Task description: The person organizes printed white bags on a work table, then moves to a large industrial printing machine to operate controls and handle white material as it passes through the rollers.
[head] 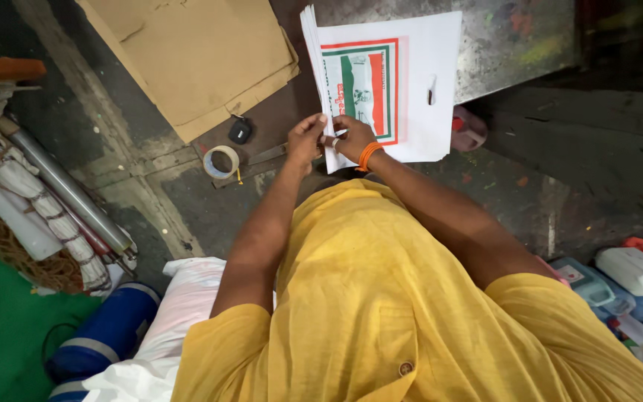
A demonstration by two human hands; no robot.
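I look down over a yellow shirt (pixel 381 298) and I see both hands meeting at the near edge of a stack of white bags (pixel 392 82), which lies flat on the dark floor in front of me. The top bag carries a printed panel in green, white and red with a red border, and a small cut-out handle slot. My left hand (pixel 305 138) has its fingers curled together and pinching the near corner of the stack, and my right hand (pixel 353 138) with an orange band (pixel 368 155) on the wrist also pinches the same edge, fingers closed on the paper-like layers. Just left of the hands lies a roll of tape (pixel 221 161), near it a small black object (pixel 240 131), and beyond them flat brown cardboard sheets (pixel 199 56). At far left a grey tube (pixel 68 190) lies beside wrapped bundles
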